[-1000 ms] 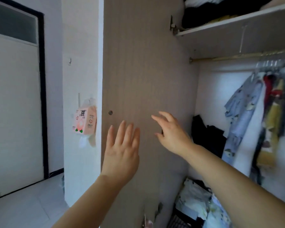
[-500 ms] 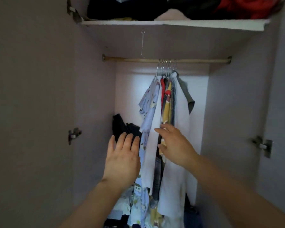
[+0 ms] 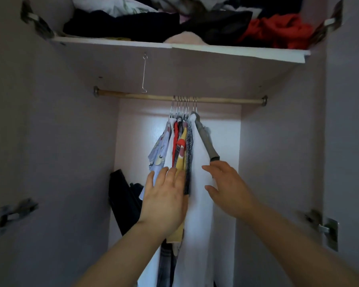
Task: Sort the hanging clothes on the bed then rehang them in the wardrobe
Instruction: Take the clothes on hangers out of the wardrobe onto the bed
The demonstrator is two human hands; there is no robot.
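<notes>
Wardrobe (image 3: 71, 141) is wide open and the hanging clothes (image 3: 180, 146) sit bunched together in the middle of the frame, on metal hangers (image 3: 182, 104) hooked over the wooden rail (image 3: 133, 96). It's a tight pack: pale blue print on the left, then red, yellow, dark check, a long white garment (image 3: 199, 154) and a grey sleeve (image 3: 205, 141) on the right.

Left hand (image 3: 166, 195) is just below centre, fingers straight and close together, flat against the front of the yellow and blue pieces and not gripping anything. Right hand (image 3: 228, 189) is right of centre at the white garment's edge, just under the grey cuff, fingers loosely spread and a bit bent, with nothing in it.

The top shelf (image 3: 216, 49) is stuffed with a pile of clothes (image 3: 278, 30), dark with some red. A dark heap (image 3: 122, 195) leans in the lower left of the wardrobe.
</notes>
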